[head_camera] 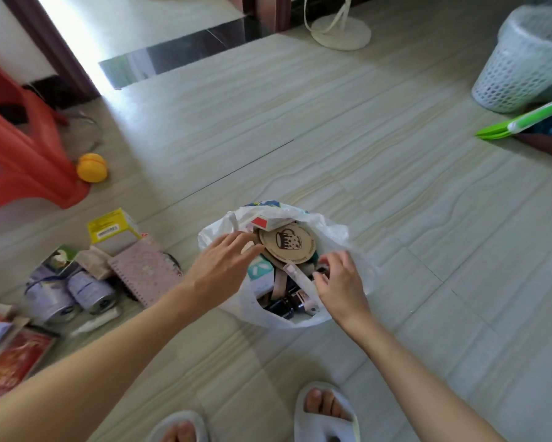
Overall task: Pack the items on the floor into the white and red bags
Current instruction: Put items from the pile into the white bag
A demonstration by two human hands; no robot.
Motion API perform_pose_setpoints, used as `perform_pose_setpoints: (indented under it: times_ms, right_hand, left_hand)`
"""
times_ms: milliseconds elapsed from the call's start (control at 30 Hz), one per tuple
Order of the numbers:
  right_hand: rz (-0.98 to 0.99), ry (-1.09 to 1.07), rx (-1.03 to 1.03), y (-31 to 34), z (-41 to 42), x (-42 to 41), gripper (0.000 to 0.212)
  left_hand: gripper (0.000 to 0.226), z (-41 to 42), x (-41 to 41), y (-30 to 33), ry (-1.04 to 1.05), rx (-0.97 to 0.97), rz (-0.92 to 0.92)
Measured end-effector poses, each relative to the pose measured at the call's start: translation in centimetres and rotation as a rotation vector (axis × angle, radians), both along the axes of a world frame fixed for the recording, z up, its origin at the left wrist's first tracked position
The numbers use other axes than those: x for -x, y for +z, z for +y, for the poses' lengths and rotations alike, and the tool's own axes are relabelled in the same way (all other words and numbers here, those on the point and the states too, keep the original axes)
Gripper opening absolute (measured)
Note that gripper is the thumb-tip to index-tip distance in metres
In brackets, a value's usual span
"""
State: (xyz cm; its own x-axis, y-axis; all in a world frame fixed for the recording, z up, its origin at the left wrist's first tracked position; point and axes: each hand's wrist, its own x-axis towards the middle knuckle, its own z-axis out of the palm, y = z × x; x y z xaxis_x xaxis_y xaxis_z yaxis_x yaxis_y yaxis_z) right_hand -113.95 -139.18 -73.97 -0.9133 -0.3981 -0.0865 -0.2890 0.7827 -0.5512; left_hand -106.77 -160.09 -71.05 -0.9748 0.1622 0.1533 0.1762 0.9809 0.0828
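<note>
Soft slippers (327, 413), hands (223, 261) in crinkly white bag (338, 234)

round card (288, 245): mug drawing, rim print illegible | yellow box (112, 230): barcode label, probably unreadable

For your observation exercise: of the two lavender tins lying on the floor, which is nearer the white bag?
The smaller lavender tin, beside the pink spiral notebook; the larger lavender tin lies farther left of the white plastic bag.
</note>
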Motion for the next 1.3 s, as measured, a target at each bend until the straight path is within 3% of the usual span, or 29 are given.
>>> perform_pose_setpoints:
  times_ms: [100, 200, 300, 400, 500, 567, 600, 733, 800, 867, 1000, 1067, 1167, 1300]
  right_hand:
    - [0.201, -0.186, -0.104, 0.8, 0.2, 0.3, 0.051]
    - [0.195, -0.317, -0.156, 1.6, 1.1, 1.5, 0.087]
    - [0.163, -0.401, -0.167, 1.8, 1.9, 3.2, 0.095]
    - [0.012, -0.443, -0.078, 0.7, 2.4, 4.6, 0.086]
    - [-0.204, -0.448, 0.094, -0.5, 2.0, 5.5, 0.044]
    - [-0.271, -0.430, 0.141, -0.5, 1.7, 5.6, 0.013]
    - [-0.295, -0.425, 0.156, -0.2, 1.6, 5.2, 0.009]
    - [-0.431, -0.481, 0.213, 1.9, 2.2, 3.7, 0.013]
    - [-0.439, -0.483, 0.193, 2.5, 3.3, 3.3, 0.039]
    - [-0.455, -0.528, 0.118, 2.1, 4.8, 3.1, 0.061]
    - [-0.648, -0.549, -0.026, -3.8, 7.8, 0.9, 0.081]
    - [-0.733, -0.731, -0.079, -8.1, 9.0, -1.1, 0.072]
    - [-0.851, -1.231, 0.031, -13.2, 9.5, -3.5, 0.060]
    - [-0.666, -1.499, 0.136, -16.4, 9.0, -4.9, 0.044]
  left_hand:
    - [0.035, -0.1, -2.3, 1.2, 0.061, -0.141, 0.195]
    - [0.051, -0.4, -3.2, 1.1, 0.291, -0.208, 0.307]
    - [0.073, -1.2, -2.8, 0.3, 0.595, -0.250, 0.227]
    - [0.069, -1.5, -2.0, -0.5, 0.888, -0.524, 0.013]
    - [0.038, 0.5, -1.8, -1.9, 0.653, -0.599, 0.030]
    - [0.042, 2.5, -1.7, -2.6, 0.462, -0.557, -0.022]
    - [0.049, 3.4, -1.7, -2.8, 0.414, -0.491, -0.093]
    - [0.079, 4.3, -0.6, -2.4, 0.413, -0.319, -0.477]
    - [0.079, 4.4, 0.0, -1.5, 0.438, -0.261, -0.577]
    - [0.070, 4.7, 0.1, -1.0, 0.443, -0.289, -0.564]
    - [0.061, 5.2, -0.9, -2.5, 0.418, -0.264, -0.446]
    - [0.051, 5.2, -1.8, -3.7, 0.388, -0.217, -0.371]
    - [0.034, 5.1, -3.3, -5.1, 0.378, -0.130, -0.281]
    - [0.026, 5.9, -4.2, -6.2, 0.394, -0.118, -0.269]
